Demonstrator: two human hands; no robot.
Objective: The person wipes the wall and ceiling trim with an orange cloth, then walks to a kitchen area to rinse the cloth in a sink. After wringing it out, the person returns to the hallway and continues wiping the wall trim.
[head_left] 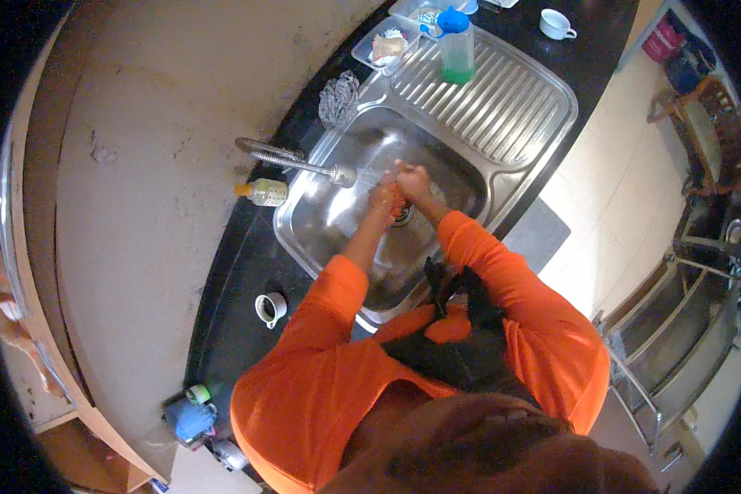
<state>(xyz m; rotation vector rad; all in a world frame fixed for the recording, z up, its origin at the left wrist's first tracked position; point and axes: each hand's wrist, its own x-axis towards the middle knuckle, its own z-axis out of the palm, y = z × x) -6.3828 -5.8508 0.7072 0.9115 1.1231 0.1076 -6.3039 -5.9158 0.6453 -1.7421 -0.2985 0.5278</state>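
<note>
Both my hands are together over the steel sink basin (309, 235), just beside the tap's spray head (343, 175). Faint streaks of water run from it toward them. My left hand (380, 198) is closed around a small orange-red thing (397, 200), too blurred to name. My right hand (414, 179) is curled against it from the right, and what its fingers hold is hidden. Below the hands the drain (403, 217) partly shows. Orange sleeves cover both forearms to near the wrists.
A ribbed drainboard (502, 107) carries a clear jug (458, 58) with a blue lid and green liquid. A crumpled grey cloth (338, 99), a yellow-capped bottle (267, 193), a cup (270, 309), a white cup (556, 25) and a plastic tub (366, 54) stand on the black counter.
</note>
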